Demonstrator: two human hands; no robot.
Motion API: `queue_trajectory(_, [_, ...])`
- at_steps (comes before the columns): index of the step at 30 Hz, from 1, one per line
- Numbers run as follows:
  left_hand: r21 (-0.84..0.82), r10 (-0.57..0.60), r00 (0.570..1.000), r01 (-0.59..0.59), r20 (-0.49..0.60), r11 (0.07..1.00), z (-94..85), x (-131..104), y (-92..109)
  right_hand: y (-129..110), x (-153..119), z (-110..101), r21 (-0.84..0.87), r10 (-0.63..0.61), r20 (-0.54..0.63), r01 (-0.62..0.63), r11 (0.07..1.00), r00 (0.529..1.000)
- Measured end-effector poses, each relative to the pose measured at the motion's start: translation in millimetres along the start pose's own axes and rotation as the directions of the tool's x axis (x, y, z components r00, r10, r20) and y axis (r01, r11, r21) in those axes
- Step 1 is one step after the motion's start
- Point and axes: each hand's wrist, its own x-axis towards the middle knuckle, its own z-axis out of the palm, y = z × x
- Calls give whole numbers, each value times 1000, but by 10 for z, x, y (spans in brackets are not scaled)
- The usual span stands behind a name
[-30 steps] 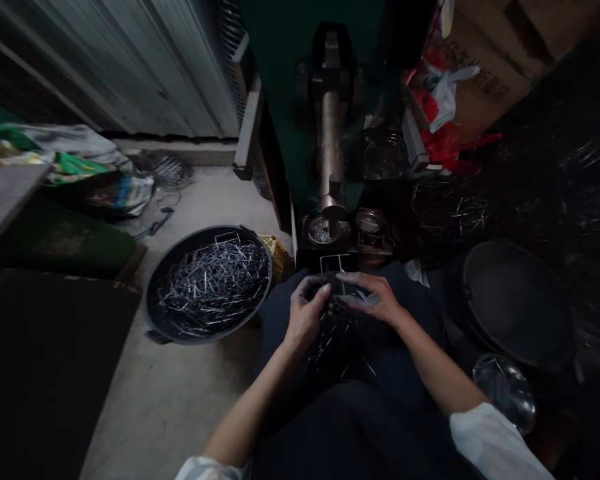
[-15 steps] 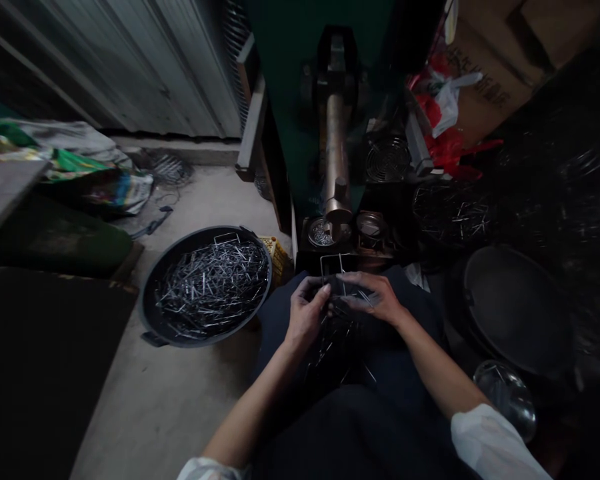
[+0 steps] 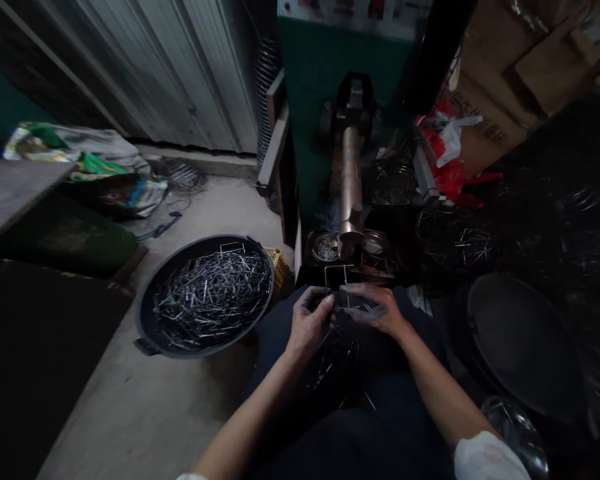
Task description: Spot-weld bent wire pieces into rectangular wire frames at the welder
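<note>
Bent wire piece (image 3: 337, 267) is up over the lap's far edge, square end pointing away, both legs running down into the fingers.

Near to far:
- Lap (image 3: 275, 343): loose wires (image 3: 333, 367) scattered mid-lap toward its far edge, dark, can't count them.
- Left hand (image 3: 309, 323): narrow, thumb and fingers closed at the piece's left leg.
- Right hand (image 3: 380, 310): also narrow, at the right leg, with a few thin wire ends crossing its fingers. Exact contact is too dark to resolve.
- Left of the lap: black basin (image 3: 147, 317), piled with wires (image 3: 213, 293) nearly to its rim. Another squared piece shows at the basin's far edge. Yellow crate (image 3: 279, 268) just beyond its right edge.
- Past the lap's far edge: green machine (image 3: 310, 87), its metal bar (image 3: 351, 183) coming down near a dish (image 3: 315, 248) of small bits at the machine's front edge.

Change over the last second: view tilted up, so more of the machine's upper face shows. Hands' pose and grip look the same, piece still held. My read: camera move only, no visible progress on the piece; it's being held or lined up.
</note>
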Motion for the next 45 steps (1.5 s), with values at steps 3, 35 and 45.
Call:
queue_trajectory(3, [7,23,1000,-23,-1,1000,1,30,12,-9,51,-17,-4,-25,-8,24,1000,1000])
queue_trajectory(35, [164,154,988,-147,-26,975,115,822,359,198,536,-141,177,265,-204,-230,957,943])
queue_trajectory(45, [122,186,982,-182,-21,976,140,1002,415,238,677,-114,210,274,-246,-225,951,930])
